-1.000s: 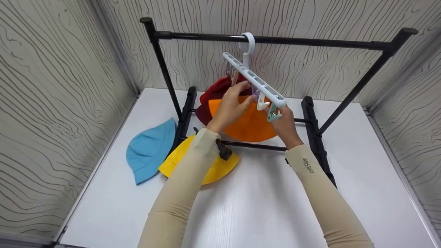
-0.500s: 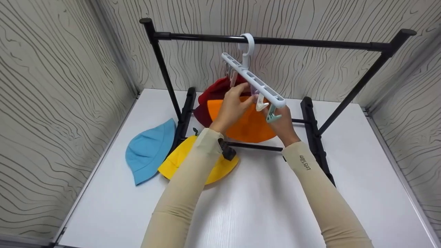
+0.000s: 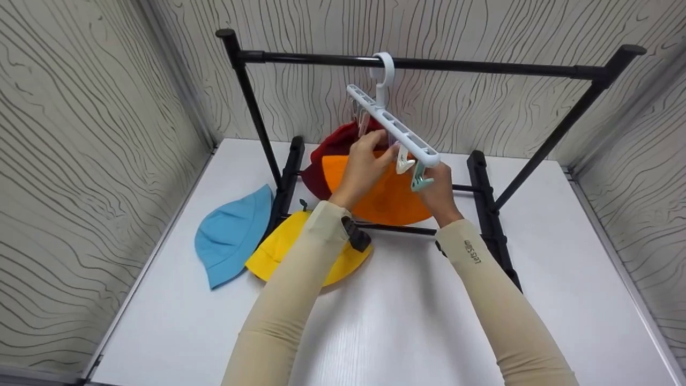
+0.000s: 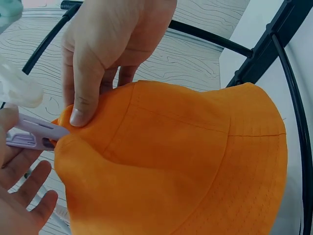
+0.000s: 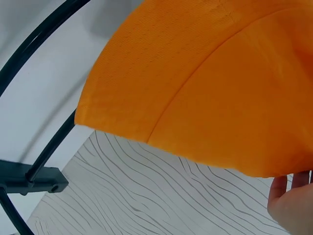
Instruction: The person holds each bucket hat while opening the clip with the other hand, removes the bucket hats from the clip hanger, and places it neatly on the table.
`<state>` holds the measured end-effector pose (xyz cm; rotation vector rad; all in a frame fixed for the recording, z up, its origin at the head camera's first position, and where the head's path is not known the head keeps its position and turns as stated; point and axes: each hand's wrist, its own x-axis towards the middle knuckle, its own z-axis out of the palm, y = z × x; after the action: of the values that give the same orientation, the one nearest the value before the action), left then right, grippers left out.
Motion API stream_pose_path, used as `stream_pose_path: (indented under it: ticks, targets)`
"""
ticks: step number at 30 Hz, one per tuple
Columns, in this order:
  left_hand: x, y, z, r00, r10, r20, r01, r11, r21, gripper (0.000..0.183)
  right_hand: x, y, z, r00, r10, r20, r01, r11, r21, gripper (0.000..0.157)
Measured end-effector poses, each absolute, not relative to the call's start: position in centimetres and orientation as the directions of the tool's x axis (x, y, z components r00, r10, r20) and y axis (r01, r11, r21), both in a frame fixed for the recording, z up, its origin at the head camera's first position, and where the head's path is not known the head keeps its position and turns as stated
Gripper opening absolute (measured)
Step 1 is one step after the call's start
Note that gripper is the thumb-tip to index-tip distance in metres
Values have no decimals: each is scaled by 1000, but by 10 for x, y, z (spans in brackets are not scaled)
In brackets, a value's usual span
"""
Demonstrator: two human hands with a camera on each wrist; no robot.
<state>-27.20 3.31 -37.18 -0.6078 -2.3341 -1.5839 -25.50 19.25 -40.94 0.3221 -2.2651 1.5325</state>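
Observation:
An orange bucket hat (image 3: 394, 193) hangs brim down below a white clip hanger (image 3: 402, 131). My left hand (image 3: 362, 169) pinches a purple clip (image 4: 36, 132), whose end meets the crown fabric, as the left wrist view shows. From the other side my right hand (image 4: 110, 46) grips the crown edge, thumb on the cloth and fingers behind it. The head view hides most of the right fingers behind a white clip (image 3: 403, 161) and a mint-green clip (image 3: 420, 179). Orange fabric fills much of the right wrist view.
A black rack (image 3: 471, 65) carries the hanger by its hook. Behind the orange hat is a dark red hat (image 3: 316, 179), below the hanger's far end. A blue hat (image 3: 233, 236) and a yellow hat (image 3: 281, 244) lie on the white table (image 3: 396, 332) at left. Patterned walls (image 3: 96, 161) enclose it.
The hanger's near end has swung slightly left, and my right forearm has shifted a little left. Both hands stay at the orange hat and purple clip.

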Motion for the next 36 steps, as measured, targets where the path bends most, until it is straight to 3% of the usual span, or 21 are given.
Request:
stream_pose_path:
  ticks: [11,19,24,36]
  targets:
    - [-269,32,-374,-897,166,410,442,320,838,35,-253,190,-407,-926,38,375,-316,467,-826,36]
    - [-271,34,-374,-895,170,412,446,308,841,37,-251,191,-404,-933,28,358,-315,413,-854,43]
    - [-270,33,-374,-896,169,411,444,279,852,39,-252,191,-403,-952,47,302,-257,414,-873,37]
    - [-269,33,-373,-908,128,400,418,193,888,34,-251,191,-404,-947,57,315,-254,467,-847,31]
